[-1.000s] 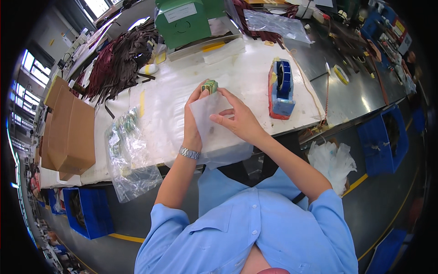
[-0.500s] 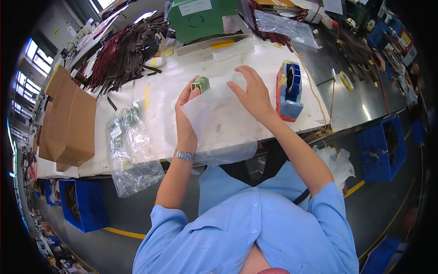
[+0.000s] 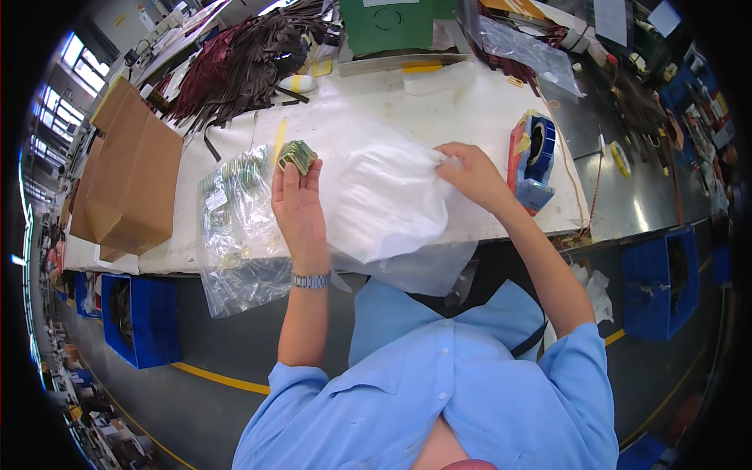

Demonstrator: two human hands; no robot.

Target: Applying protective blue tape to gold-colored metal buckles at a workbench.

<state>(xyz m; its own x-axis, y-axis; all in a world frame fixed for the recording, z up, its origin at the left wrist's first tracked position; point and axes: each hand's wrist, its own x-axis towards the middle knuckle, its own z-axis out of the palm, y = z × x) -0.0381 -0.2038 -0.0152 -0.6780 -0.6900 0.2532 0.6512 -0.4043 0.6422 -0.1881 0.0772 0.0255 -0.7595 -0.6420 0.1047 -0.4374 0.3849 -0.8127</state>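
My left hand, palm up with a metal watch on the wrist, is closed around a small stack of green and gold pieces. What the pieces are I cannot make out. To its right, my right hand pinches the upper right edge of a thin white plastic sheet. The sheet is rumpled and billows over the table between both hands. A clear plastic bag with similar green pieces lies just left of my left hand. Beside my right hand stands a red and blue tape dispenser with a blue roll.
An open cardboard box stands at the left on the white table. Dark brown and red strips are heaped at the back left, near a green box. Blue bins stand on the floor at both sides.
My left hand has moved left and down with the stack, away from the sheet. My right hand, open before, now pinches the sheet, which has spread and puffed up. The view has shifted.
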